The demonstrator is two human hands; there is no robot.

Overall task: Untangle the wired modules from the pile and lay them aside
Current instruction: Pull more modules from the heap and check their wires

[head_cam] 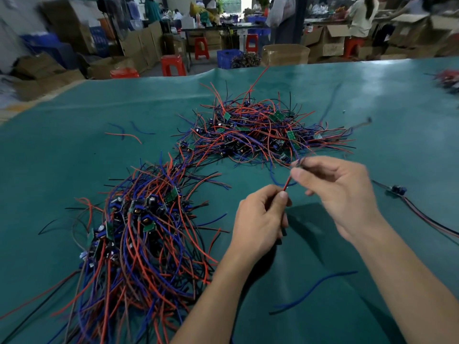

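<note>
A red wire [287, 182] is held between both hands above the green table cover [99, 115]. It is pinched by the left hand [260, 219] between thumb and curled fingers at its near end, and by the right hand [335, 192] between thumb and forefinger at its far end, where a few more wires are gathered at the fingertips — these are blurred. From there the strands run back into the far pile [260, 135], a tangle of red, blue and black leads with small green circuit boards lying in it, just beyond the right hand. A second, denser pile [139, 232] is spread at the near left, its boards clustered in the middle. One module [397, 189] with its leads is laid apart at the right of the table. A loose blue wire [315, 289] is seen near the right forearm, and two short loose wires [129, 134] lie at the far left. Beyond the table edge, red stools [173, 65] and cardboard boxes [285, 54] are visible — all blurred.
</note>
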